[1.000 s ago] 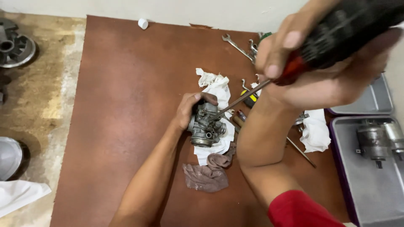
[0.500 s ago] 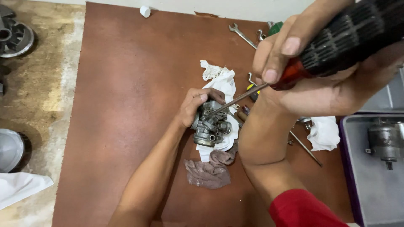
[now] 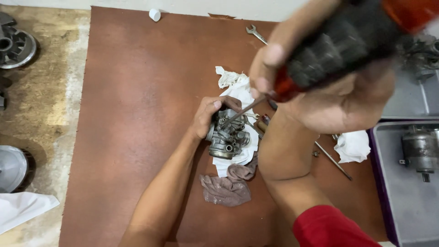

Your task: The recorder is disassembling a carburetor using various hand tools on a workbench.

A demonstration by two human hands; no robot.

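A small grey metal carburettor (image 3: 227, 137) rests on a white rag (image 3: 238, 93) on the brown mat (image 3: 132, 105). My left hand (image 3: 208, 116) grips it from the left side. My right hand (image 3: 329, 91), raised close to the camera and blurred, holds a screwdriver (image 3: 338, 50) with a black and red handle. The thin metal shaft runs down and left, and its tip sits on the top of the carburettor.
A brownish rag (image 3: 226, 187) lies just below the carburettor. A wrench (image 3: 255, 33) and a white cap (image 3: 155, 14) lie at the mat's far edge. Right: another white rag (image 3: 353, 146), a thin rod (image 3: 333, 160), a grey tray (image 3: 411, 210) with a motor part (image 3: 420, 148). Round metal parts (image 3: 16, 48) lie left.
The view has shifted slightly and the screwdriver handle has risen closer to the camera and turned. My left hand keeps its grip on the carburettor.
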